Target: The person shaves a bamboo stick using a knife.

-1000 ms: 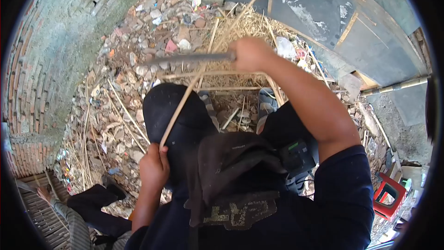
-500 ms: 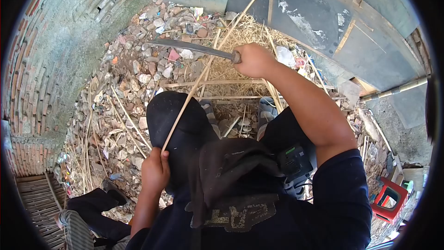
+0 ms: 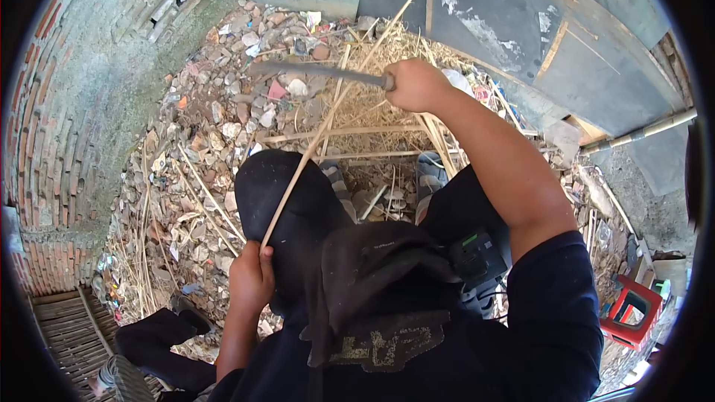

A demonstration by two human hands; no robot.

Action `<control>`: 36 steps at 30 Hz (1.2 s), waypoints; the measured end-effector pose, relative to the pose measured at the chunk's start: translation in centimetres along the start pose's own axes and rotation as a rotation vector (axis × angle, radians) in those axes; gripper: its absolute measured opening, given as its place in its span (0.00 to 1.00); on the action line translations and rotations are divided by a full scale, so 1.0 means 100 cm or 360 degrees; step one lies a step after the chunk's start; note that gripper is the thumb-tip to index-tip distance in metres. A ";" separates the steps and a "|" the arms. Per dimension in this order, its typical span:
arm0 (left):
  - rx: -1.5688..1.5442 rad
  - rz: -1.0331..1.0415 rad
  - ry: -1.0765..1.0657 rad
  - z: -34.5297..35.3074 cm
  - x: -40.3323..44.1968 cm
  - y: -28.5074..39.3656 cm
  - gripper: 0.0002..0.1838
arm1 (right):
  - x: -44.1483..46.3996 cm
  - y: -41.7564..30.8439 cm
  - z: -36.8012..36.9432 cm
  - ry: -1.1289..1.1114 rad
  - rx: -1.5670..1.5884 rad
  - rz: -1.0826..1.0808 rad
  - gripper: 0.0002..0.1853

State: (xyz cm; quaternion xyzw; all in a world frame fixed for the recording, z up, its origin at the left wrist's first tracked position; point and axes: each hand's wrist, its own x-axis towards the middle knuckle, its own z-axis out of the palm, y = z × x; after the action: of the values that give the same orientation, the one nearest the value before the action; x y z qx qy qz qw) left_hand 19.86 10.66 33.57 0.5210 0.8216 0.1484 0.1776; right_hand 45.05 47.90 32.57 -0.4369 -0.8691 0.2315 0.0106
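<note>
My left hand (image 3: 251,278) is closed around the lower end of a long thin bamboo strip (image 3: 304,163). The strip slants up and away across my dark-clothed knee, its far end over the straw. My right hand (image 3: 419,86) grips the handle of a machete (image 3: 328,71), held out ahead of me. The blade points left and is smeared by motion. It passes in front of or close to the strip; whether they touch I cannot tell. Beneath it lie bamboo shavings (image 3: 372,115) and loose strips.
Stones and rubble (image 3: 216,119) cover the ground. A brick wall (image 3: 59,141) stands left, grey panels (image 3: 484,15) ahead. At lower right is a red plastic stool (image 3: 631,313). Another person's leg (image 3: 160,346) reaches in at lower left, near a slatted bamboo surface (image 3: 67,335).
My right hand has shifted slightly right and up with the machete, whose blade is now blurred. My left hand and the bamboo strip have stayed almost in place.
</note>
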 end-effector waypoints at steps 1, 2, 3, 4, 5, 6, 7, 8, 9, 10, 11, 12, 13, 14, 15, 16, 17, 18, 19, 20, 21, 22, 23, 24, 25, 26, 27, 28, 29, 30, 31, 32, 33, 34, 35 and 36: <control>-0.0005 0.0008 -0.0006 -0.004 0.001 0.004 0.16 | 0.004 0.006 -0.006 0.0074 0.0036 0.0025 0.12; 0.0010 0.0019 0.0020 -0.005 0.001 0.005 0.16 | 0.007 0.011 -0.009 0.0137 0.0081 0.0049 0.12; 0.0028 0.0027 0.0039 -0.004 0.001 0.005 0.16 | 0.006 0.009 -0.012 0.0163 0.0047 0.0008 0.12; 0.0048 0.0038 0.0050 -0.003 0.001 0.004 0.16 | -0.001 0.000 -0.016 0.0139 0.0015 -0.0049 0.12; 0.0060 0.0027 0.0058 0.000 0.001 0.003 0.16 | -0.009 -0.011 -0.017 0.0110 -0.0013 -0.0096 0.12; 0.0045 0.0037 0.0067 0.001 0.002 0.002 0.16 | -0.013 -0.019 -0.016 0.0077 -0.0040 -0.0138 0.12; 0.0028 0.0041 0.0073 0.003 0.002 0.001 0.16 | -0.014 -0.022 -0.010 0.0128 -0.0231 -0.0201 0.12; 0.0010 0.0038 0.0077 0.004 -0.001 0.000 0.16 | -0.011 -0.017 -0.008 0.0095 -0.0140 -0.0110 0.12; 0.0013 0.0024 0.0062 0.004 -0.005 0.001 0.16 | -0.005 -0.009 -0.009 0.0062 -0.0052 -0.0021 0.12; 0.0014 0.0022 0.0069 0.003 -0.004 0.002 0.16 | 0.004 0.001 -0.014 0.0050 0.0028 0.0059 0.12; 0.0015 0.0027 0.0089 0.002 -0.001 0.004 0.16 | 0.012 0.016 -0.010 0.0176 0.0066 0.0105 0.11; 0.0013 0.0035 0.0079 0.000 0.000 0.004 0.17 | 0.009 0.016 -0.017 0.0147 0.0018 0.0093 0.12; 0.0014 0.0045 0.0068 -0.001 -0.001 0.002 0.17 | 0.006 0.016 -0.023 0.0120 -0.0028 0.0082 0.13; 0.0015 0.0056 0.0054 -0.002 -0.001 0.000 0.17 | 0.004 0.015 -0.028 0.0092 -0.0074 0.0075 0.14; -0.0005 0.0086 0.0048 -0.004 -0.001 -0.002 0.19 | 0.002 0.010 -0.028 0.0020 -0.0139 0.0036 0.14; -0.0048 0.0081 -0.0003 -0.008 0.001 -0.001 0.19 | -0.004 -0.003 -0.027 0.0002 -0.0173 -0.0005 0.13; -0.0090 0.0073 -0.0064 -0.013 0.002 0.001 0.20 | -0.012 -0.018 -0.025 -0.0025 -0.0205 -0.0041 0.13; -0.0135 0.0060 -0.0129 -0.017 0.003 0.001 0.20 | -0.018 -0.029 -0.024 -0.0057 -0.0238 -0.0078 0.13; -0.0216 0.0115 -0.0144 -0.017 0.005 0.000 0.22 | -0.021 -0.036 -0.026 -0.0095 -0.0262 -0.0107 0.13; -0.0264 0.0105 -0.0170 -0.018 0.007 -0.002 0.23 | -0.022 -0.042 -0.027 -0.0132 -0.0290 -0.0144 0.13; -0.0311 0.0092 -0.0191 -0.018 0.010 -0.003 0.23 | -0.022 -0.045 -0.027 -0.0168 -0.0317 -0.0187 0.13; -0.0359 0.0078 -0.0214 -0.018 0.009 -0.005 0.23 | -0.018 -0.039 -0.022 -0.0156 -0.0200 -0.0093 0.13; -0.0344 0.0093 -0.0177 -0.015 0.010 -0.008 0.24 | -0.007 -0.023 -0.016 -0.0134 -0.0090 0.0000 0.13; -0.0344 0.0094 -0.0172 -0.016 0.011 -0.008 0.24 | 0.004 -0.010 -0.012 -0.0099 0.0013 0.0086 0.12; -0.0340 0.0091 -0.0171 -0.017 0.010 -0.008 0.24 | 0.005 -0.005 -0.011 0.0026 0.0081 0.0116 0.12; -0.0332 0.0087 -0.0176 -0.019 0.009 -0.009 0.24 | 0.008 -0.002 -0.009 0.0005 0.0021 0.0076 0.12; -0.0311 0.0113 -0.0144 -0.019 0.008 -0.009 0.24 | 0.006 -0.006 -0.014 -0.0015 -0.0037 0.0040 0.11; -0.0289 0.0139 -0.0117 -0.018 0.007 -0.007 0.23 | 0.003 -0.010 -0.017 -0.0037 -0.0095 0.0007 0.11; -0.0268 0.0163 -0.0098 -0.018 0.006 -0.006 0.23 | 0.000 -0.016 -0.018 -0.0050 -0.0179 -0.0118 0.11; -0.0228 0.0154 -0.0114 -0.019 0.007 -0.005 0.23 | -0.005 -0.028 -0.019 -0.0074 -0.0261 -0.0242 0.11; -0.0192 0.0138 -0.0133 -0.020 0.007 -0.003 0.23 | -0.008 -0.034 -0.017 -0.0106 -0.0342 -0.0368 0.11; -0.0158 0.0122 -0.0149 -0.020 0.007 -0.002 0.23 | -0.010 -0.033 -0.013 -0.0082 -0.0315 -0.0366 0.11; -0.0136 0.0179 -0.0094 -0.018 0.007 -0.004 0.22 | -0.010 -0.034 -0.011 -0.0050 -0.0290 -0.0367 0.10; -0.0097 0.0174 -0.0086 -0.016 0.008 -0.008 0.22 | -0.009 -0.034 -0.010 -0.0015 -0.0269 -0.0371 0.09; -0.0061 0.0170 -0.0074 -0.013 0.008 -0.012 0.22 | -0.004 -0.028 -0.009 -0.0021 -0.0120 -0.0182 0.09; -0.0025 0.0170 -0.0055 -0.012 0.009 -0.013 0.22 | 0.007 -0.014 -0.007 -0.0019 0.0025 0.0004 0.09</control>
State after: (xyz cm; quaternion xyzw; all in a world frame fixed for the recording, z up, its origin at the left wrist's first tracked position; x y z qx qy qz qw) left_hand 17.94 10.85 33.96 0.5652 0.7882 0.1552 0.1876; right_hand 43.72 48.01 33.62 -0.4366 -0.8668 0.2409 0.0087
